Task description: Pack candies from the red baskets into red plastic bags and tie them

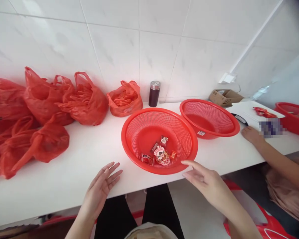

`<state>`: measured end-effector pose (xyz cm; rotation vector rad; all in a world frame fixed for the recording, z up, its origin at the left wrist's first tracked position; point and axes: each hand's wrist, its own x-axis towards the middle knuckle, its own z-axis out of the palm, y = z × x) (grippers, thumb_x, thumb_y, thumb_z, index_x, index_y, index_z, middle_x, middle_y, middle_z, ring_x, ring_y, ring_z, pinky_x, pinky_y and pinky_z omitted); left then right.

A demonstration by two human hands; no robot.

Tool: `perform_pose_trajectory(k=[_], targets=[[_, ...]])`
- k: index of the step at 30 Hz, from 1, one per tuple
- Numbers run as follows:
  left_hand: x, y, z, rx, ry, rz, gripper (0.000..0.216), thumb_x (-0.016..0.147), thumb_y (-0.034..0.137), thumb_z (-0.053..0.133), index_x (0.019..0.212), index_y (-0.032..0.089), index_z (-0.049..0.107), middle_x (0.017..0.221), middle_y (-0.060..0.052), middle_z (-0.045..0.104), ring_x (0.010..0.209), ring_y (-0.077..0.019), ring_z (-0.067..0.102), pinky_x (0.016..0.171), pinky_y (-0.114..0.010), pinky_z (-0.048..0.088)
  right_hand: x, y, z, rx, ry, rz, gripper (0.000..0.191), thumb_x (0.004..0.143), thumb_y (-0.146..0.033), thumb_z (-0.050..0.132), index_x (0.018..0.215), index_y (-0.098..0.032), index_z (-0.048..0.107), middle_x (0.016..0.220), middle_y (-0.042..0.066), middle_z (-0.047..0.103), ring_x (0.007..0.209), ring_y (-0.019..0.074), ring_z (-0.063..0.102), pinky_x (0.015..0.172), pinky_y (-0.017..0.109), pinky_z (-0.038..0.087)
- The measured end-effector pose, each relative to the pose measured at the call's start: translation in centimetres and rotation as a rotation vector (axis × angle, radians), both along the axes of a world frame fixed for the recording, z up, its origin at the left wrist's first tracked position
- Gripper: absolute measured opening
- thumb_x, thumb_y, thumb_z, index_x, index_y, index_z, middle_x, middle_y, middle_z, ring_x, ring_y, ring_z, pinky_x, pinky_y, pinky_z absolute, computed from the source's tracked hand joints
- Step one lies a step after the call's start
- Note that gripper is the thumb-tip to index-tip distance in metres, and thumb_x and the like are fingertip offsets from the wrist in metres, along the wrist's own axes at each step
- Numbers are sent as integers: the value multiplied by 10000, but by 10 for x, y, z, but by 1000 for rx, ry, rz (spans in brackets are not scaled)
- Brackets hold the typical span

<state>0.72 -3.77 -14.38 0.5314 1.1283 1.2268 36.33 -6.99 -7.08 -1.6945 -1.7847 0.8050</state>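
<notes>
My left hand [102,186] hovers over the front edge of the white counter [89,152], fingers spread and holding nothing. Just below the near rim of a red mesh basket [139,127], my right hand [203,179] is also open and empty. Several small red wrapped candies [159,153] lie in the bottom of that basket. A second red basket [209,116], apparently empty, stands behind and to the right, touching the first.
Several knotted red plastic bags [64,99] crowd the counter's left side and back. A dark flask [154,93] stands by the tiled wall. Another person's hand [250,134] rests on the counter at right, near a cardboard box [225,97] and a third red basket [292,116].
</notes>
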Motion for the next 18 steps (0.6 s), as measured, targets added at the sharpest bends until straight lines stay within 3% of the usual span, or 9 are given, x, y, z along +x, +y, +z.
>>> perform_pose_trajectory(k=[4,8,10,13,15,18], targets=[[-10,12,5,18,90,91,416,804,427,664,1139,188,607,1331,-127,593,1111,-297,628,943,-421,480,-7,20,17,96,56,62,259,936,-375,485,1098,-282,664,896,27,732,822,200,706,744,307,571],[-11,23,-1,38,170,116,387,789,445,675,1077,192,620,1270,-105,625,1047,-253,649,888,-356,495,-31,84,29,243,-270,315,320,928,-227,448,1152,-317,659,1013,28,716,940,217,666,809,376,535],[-8,24,-10,66,260,136,371,785,455,678,1045,197,622,1243,-91,628,1012,-231,649,847,-328,505,-45,120,26,172,-512,533,351,851,-224,586,1186,-306,651,1102,61,682,1036,265,621,822,396,513],[-3,20,-23,157,391,166,343,801,463,659,1020,201,621,1179,-76,633,961,-210,639,811,-317,512,-63,158,12,8,-828,736,662,643,-282,804,1270,-237,596,1180,137,606,1073,327,568,822,396,483],[-3,16,-29,200,419,172,335,814,466,643,1011,197,621,1111,-70,641,924,-203,635,819,-326,512,-69,171,1,-36,-874,758,745,557,-282,846,1254,-210,592,1181,152,573,1049,326,556,800,374,464],[-5,14,-31,213,436,148,334,814,472,639,991,189,628,1032,-65,646,885,-200,627,810,-333,518,-68,181,-5,-48,-743,714,550,562,-225,829,1082,-197,652,1117,130,587,995,293,565,758,337,440]])
